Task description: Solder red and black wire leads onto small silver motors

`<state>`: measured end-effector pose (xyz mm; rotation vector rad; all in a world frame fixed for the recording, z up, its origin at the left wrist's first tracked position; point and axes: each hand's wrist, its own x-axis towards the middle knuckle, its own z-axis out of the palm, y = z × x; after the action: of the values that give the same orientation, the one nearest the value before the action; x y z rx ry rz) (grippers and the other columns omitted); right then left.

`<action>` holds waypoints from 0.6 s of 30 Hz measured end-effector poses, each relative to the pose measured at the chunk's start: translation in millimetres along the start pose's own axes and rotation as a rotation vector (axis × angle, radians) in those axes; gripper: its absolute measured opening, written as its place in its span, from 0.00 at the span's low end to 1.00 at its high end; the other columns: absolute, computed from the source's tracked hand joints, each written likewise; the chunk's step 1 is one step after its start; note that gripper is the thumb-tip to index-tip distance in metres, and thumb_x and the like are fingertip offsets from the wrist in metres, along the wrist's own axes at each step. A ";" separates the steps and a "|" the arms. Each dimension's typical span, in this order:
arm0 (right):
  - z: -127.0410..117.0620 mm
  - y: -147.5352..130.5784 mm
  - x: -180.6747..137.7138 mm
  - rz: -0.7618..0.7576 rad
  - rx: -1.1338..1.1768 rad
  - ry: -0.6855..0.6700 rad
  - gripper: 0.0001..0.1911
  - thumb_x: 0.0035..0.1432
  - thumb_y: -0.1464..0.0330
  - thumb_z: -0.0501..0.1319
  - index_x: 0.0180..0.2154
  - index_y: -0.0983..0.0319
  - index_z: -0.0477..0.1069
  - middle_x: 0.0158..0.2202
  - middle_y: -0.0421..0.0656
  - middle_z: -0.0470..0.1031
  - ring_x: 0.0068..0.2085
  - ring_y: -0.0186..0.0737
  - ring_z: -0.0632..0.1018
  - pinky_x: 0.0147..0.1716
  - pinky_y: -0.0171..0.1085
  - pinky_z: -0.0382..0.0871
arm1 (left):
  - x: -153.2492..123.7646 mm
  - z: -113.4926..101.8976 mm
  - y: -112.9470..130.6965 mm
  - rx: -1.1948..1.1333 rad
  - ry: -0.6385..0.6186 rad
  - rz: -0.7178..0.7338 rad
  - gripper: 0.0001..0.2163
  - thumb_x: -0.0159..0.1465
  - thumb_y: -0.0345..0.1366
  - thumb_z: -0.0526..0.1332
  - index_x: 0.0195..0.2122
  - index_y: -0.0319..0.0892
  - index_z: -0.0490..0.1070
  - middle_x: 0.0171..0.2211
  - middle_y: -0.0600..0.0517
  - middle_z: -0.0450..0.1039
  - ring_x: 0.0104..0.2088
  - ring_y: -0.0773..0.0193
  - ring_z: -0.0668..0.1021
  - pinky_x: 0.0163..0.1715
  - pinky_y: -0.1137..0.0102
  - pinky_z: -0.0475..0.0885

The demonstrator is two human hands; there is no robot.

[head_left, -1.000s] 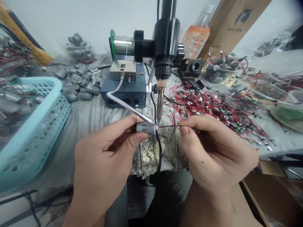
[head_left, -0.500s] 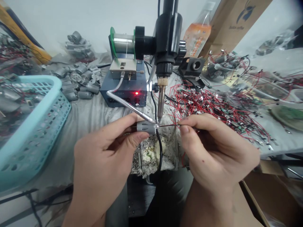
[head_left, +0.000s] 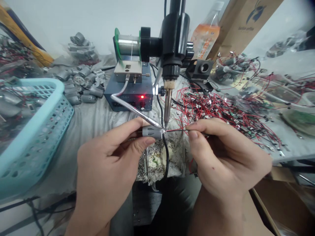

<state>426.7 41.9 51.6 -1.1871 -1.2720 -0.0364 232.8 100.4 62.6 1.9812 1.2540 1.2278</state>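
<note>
Grey DC motor (head_left: 151, 132) sits level in the air above the bench, gripped across its body by the left hand (head_left: 105, 157), thumb on top and fingers beneath. Its bright metal end faces right, where the terminal is too small to read clearly. Right hand (head_left: 226, 157) has thumb and forefinger pinched together on a thin red wire (head_left: 176, 130), which runs straight to that metal end. Soldering iron (head_left: 167, 101) hangs fixed and upright from a black mount, with its tip right at the joint; contact cannot be told from this view. Flexible metal solder-feed tube (head_left: 130, 109) slants in from the left, its nozzle also at the joint. Tube leads back to a blue feeder box (head_left: 128, 98), red lamp (head_left: 142, 96) lit, with a solder spool (head_left: 128, 45) on top. Black cable (head_left: 165, 154) drops behind the motor toward a heap of metal scraps (head_left: 152, 160). Left side of the cloth-covered bench (head_left: 93, 127): light blue plastic basket (head_left: 43, 141) holding motors, loose grey motors (head_left: 83, 78) behind it. Right side: tangle of red wires (head_left: 211, 109) with small metal terminals.
</note>
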 end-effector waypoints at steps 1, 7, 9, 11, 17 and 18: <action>-0.3 0.1 -0.2 0.008 0.003 -0.002 0.10 0.70 0.79 0.70 0.43 0.58 0.85 0.33 0.33 0.79 0.30 0.27 0.74 0.27 0.35 0.65 | 0.0 -0.4 0.3 -0.002 0.001 -0.003 0.08 0.73 0.46 0.73 0.51 0.66 0.90 0.34 0.68 0.90 0.28 0.62 0.88 0.25 0.66 0.82; 1.6 1.4 -1.2 0.023 -0.009 0.024 0.09 0.70 0.78 0.71 0.42 0.57 0.86 0.32 0.34 0.78 0.28 0.27 0.74 0.25 0.36 0.64 | -0.4 -0.1 -0.5 0.000 0.011 0.009 0.08 0.74 0.45 0.73 0.51 0.66 0.90 0.35 0.67 0.90 0.29 0.60 0.89 0.25 0.66 0.83; 2.4 1.2 -1.0 0.023 -0.010 0.029 0.09 0.70 0.78 0.71 0.42 0.57 0.86 0.32 0.34 0.78 0.28 0.28 0.74 0.25 0.36 0.63 | -1.0 0.2 -1.0 0.013 0.003 0.012 0.08 0.74 0.46 0.73 0.51 0.66 0.90 0.34 0.66 0.89 0.28 0.59 0.88 0.24 0.65 0.82; 2.6 1.0 -0.9 0.024 -0.007 0.033 0.10 0.70 0.78 0.70 0.42 0.57 0.86 0.32 0.35 0.79 0.28 0.29 0.74 0.26 0.36 0.65 | -1.5 0.2 -1.2 0.020 -0.006 0.014 0.07 0.75 0.47 0.72 0.51 0.65 0.90 0.34 0.65 0.89 0.27 0.58 0.87 0.23 0.64 0.82; 2.6 1.3 -1.2 0.024 0.002 0.030 0.10 0.70 0.77 0.70 0.42 0.56 0.87 0.32 0.36 0.79 0.27 0.32 0.74 0.26 0.38 0.68 | -0.7 -0.4 0.8 0.011 -0.001 0.011 0.07 0.75 0.46 0.73 0.51 0.65 0.90 0.36 0.65 0.90 0.29 0.58 0.89 0.25 0.64 0.84; 2.6 1.2 -1.2 0.024 0.010 0.031 0.10 0.71 0.77 0.70 0.42 0.56 0.87 0.32 0.37 0.79 0.27 0.33 0.74 0.26 0.39 0.68 | -0.4 -0.4 1.2 0.012 -0.005 0.008 0.07 0.75 0.45 0.73 0.51 0.64 0.90 0.35 0.65 0.90 0.29 0.58 0.88 0.24 0.64 0.84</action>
<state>425.1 43.6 49.4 -1.1888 -1.2291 -0.0299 232.9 99.5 63.5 1.9980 1.2556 1.2213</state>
